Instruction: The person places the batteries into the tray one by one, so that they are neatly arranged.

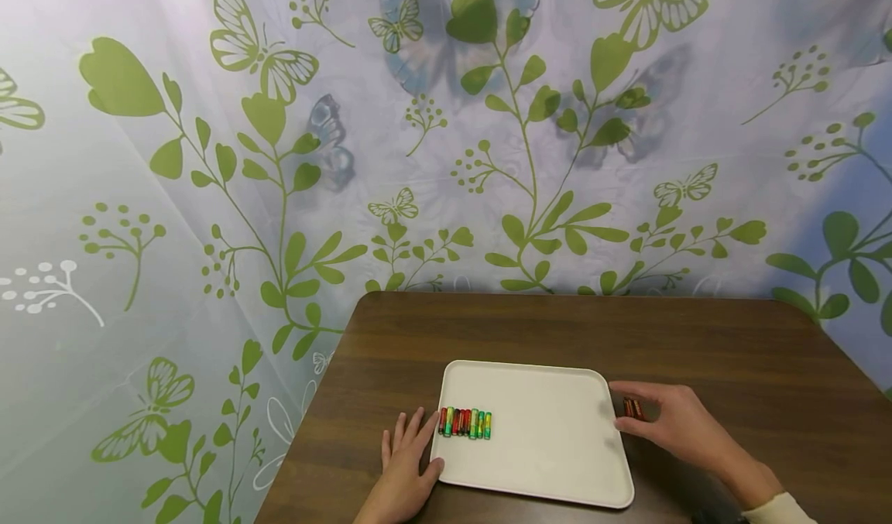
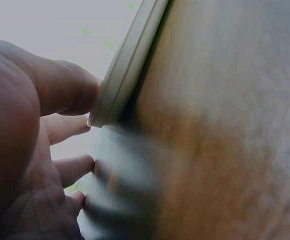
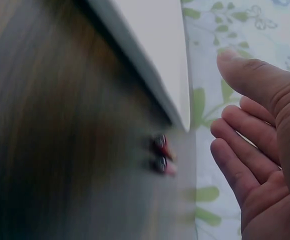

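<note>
A cream tray (image 1: 536,458) lies on the table, with a row of several red and green batteries (image 1: 474,423) side by side near its left rim. Against that rim, the left hand (image 1: 403,474) rests with spread fingers; its thumb touches the tray's edge (image 2: 127,62) in the left wrist view. Two dark red batteries (image 1: 633,409) lie on the table just right of the tray. Over them hovers the right hand (image 1: 686,423), thumb and fingers apart and holding nothing. In the right wrist view the pair of batteries (image 3: 162,150) looks blurred and apart from the fingers.
The dark wooden table (image 1: 557,330) has rounded far corners. Behind it and to the left hangs a pale curtain (image 1: 446,222) with green leaves and butterflies. A small dark object, too cut off to identify, shows by the right sleeve (image 1: 779,510).
</note>
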Demonstrator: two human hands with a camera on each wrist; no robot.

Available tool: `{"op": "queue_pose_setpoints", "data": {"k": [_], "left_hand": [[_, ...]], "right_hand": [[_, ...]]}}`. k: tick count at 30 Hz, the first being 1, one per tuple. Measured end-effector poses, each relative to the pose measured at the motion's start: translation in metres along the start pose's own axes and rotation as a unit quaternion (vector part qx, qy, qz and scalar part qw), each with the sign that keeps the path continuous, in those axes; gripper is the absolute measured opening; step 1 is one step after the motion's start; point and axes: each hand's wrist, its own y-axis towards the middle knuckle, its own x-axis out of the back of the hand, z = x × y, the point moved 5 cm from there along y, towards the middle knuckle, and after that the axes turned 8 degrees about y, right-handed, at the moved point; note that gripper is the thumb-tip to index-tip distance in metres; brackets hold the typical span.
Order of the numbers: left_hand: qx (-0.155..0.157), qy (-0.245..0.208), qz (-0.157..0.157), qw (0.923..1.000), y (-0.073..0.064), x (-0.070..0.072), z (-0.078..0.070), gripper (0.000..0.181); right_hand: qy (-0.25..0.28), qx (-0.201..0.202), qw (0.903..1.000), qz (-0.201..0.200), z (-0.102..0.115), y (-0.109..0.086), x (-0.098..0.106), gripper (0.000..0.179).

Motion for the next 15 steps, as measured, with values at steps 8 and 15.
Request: {"op": "queue_pose_setpoints", "data": {"k": [8,15], "left_hand": [[-0.003,0.003,-0.006,1.0,0.002,-0.005,0.01,0.072],[0.004,-0.005,0.008,1.0,-0.002,0.003,-0.008,0.072]], "right_hand": [[-0.018,-0.016,0.9997,0.003,-0.015,-0.004,0.018,0.059],[-0.027,-0.002,0.9996,0.006,-0.026,-0.004,0.017,0.057]]}}
